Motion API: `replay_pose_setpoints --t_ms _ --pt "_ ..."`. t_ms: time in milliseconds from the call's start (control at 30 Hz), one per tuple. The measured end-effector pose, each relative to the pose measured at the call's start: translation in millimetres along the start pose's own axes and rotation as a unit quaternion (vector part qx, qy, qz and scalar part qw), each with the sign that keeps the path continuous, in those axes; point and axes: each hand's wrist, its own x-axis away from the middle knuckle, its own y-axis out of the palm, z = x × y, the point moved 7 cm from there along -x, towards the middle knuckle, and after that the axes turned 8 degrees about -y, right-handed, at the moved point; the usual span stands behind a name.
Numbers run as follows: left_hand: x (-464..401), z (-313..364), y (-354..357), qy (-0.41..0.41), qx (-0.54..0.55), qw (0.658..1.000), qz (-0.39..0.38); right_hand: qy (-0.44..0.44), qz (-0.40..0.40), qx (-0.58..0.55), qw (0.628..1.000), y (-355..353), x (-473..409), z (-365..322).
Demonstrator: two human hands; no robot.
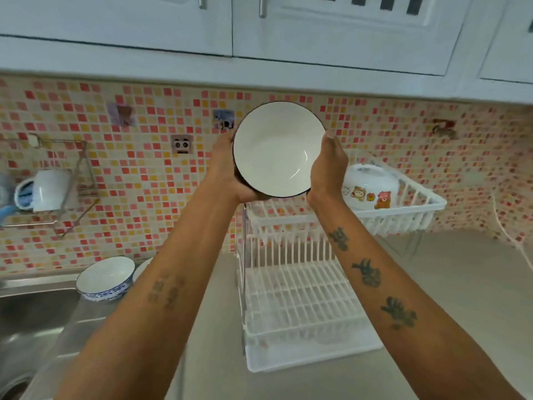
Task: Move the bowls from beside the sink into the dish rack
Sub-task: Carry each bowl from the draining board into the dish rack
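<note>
Both forearms reach up, left hand (223, 166) and right hand (328, 166) clamped on either side of a white bowl (278, 148), held above the dish rack (302, 298). Another bowl (105, 278) sits left of the rack, beside the sink (31, 313).

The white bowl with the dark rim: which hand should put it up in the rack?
Probably right. The right hand grips the white bowl with the dark rim on the side nearest the white plastic dish rack's upper basket.
</note>
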Motion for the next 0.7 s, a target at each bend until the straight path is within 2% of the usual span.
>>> replay_pose_setpoints --t_ms 67,133,200,267,333,367,467,533,700 --pt "-12 -4 8 -0.045 -0.042 0.998 -0.03 -0.023 -0.012 0.002 1.0 -9 -10 0" --pt "-19 -4 13 -0.051 -0.065 0.996 -0.034 -0.01 -0.031 -0.004 0.999 -15 -20 7" --pt "-25 1 15 -0.015 -0.093 0.995 -0.022 0.043 -0.059 -0.009 0.997 -18 -27 19" --pt "-30 9 12 0.04 -0.145 0.988 0.024 0.095 -0.093 -0.004 0.991 -24 -33 30" --pt "-30 20 5 0.117 -0.243 0.956 0.111 0.166 -0.13 0.017 0.977 -28 -38 43" --pt "-29 26 5 0.162 -0.304 0.928 0.143 0.205 -0.144 0.018 0.968 -29 -40 51" --pt "-29 25 9 0.237 -0.433 0.852 0.175 0.29 -0.17 0.025 0.942 -29 -41 69" --pt "-31 16 8 0.247 -0.459 0.831 0.191 0.306 -0.188 0.061 0.931 -27 -41 77" --pt "-36 3 13 0.269 -0.54 0.772 0.201 0.278 -0.241 0.187 0.911 -30 -40 82"
